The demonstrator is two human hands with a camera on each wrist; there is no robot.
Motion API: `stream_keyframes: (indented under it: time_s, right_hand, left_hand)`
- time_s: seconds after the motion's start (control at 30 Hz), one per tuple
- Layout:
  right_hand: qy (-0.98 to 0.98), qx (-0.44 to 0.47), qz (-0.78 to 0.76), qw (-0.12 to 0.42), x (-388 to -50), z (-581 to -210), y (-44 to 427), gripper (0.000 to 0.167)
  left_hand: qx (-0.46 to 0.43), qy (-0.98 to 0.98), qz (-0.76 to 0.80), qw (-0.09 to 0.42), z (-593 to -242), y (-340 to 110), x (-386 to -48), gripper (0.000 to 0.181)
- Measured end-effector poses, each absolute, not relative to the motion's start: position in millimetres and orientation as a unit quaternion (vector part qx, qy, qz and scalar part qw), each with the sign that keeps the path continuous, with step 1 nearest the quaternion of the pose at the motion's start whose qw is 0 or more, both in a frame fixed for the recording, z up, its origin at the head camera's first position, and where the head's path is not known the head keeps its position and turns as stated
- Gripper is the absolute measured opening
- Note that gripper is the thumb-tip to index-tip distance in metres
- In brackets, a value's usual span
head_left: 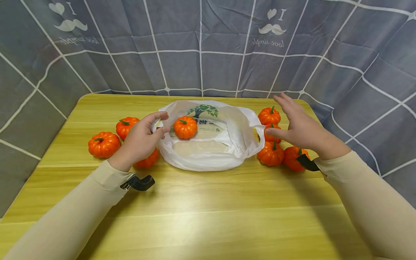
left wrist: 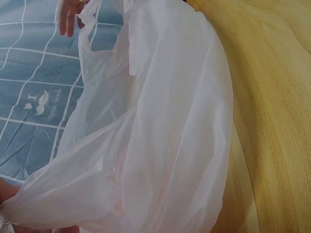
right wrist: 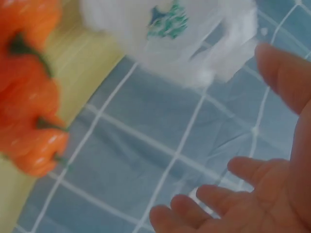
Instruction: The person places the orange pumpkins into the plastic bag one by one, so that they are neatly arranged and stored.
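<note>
A white plastic bag (head_left: 201, 162) with a green tree print lies in the middle of the table, its mouth spread wide. One small orange pumpkin (head_left: 185, 127) is inside it, towards the left. My left hand (head_left: 139, 139) grips the bag's left handle; in the left wrist view the plastic (left wrist: 63, 199) stretches taut towards the fingers at the lower left corner. On the right, my right hand (head_left: 303, 126) is raised with fingers spread and holds nothing. Its palm (right wrist: 272, 199) faces up in the right wrist view, near the bag's loose right handle (head_left: 260, 135).
Left of the bag sit three orange pumpkins (head_left: 104, 144), one partly behind my left hand. Several more pumpkins (head_left: 270, 153) cluster to the bag's right, beneath my right hand. A grey checked curtain (head_left: 182, 68) surrounds the back and sides of the wooden table (head_left: 201, 216).
</note>
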State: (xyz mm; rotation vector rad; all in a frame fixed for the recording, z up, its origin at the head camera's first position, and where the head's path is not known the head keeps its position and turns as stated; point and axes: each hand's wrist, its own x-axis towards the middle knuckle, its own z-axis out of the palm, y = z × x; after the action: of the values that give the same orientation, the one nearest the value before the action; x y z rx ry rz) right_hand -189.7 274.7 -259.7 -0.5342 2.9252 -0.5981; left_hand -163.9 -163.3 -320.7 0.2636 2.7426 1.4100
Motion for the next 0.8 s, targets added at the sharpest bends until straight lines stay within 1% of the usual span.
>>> stream_keyframes:
  time_s: [0.17,0.47,0.67,0.8]
  right_hand:
    - [0.962,-0.166,-0.198,0.086,-199,-270,296,0.112]
    - [0.959,-0.148,-0.199,0.136,-209,-290,327,0.120]
    - [0.957,-0.136,-0.196,0.167,-213,-302,342,0.119]
    - [0.957,-0.132,-0.188,0.178,-213,-310,349,0.118]
  left_hand:
    - [0.086,0.885,0.456,0.023,-320,-164,-163,0.050]
    - [0.090,0.889,0.448,0.018,-320,-165,-165,0.051]
    - [0.091,0.891,0.444,0.014,-319,-165,-166,0.052]
    - [0.090,0.891,0.444,0.014,-319,-166,-165,0.050]
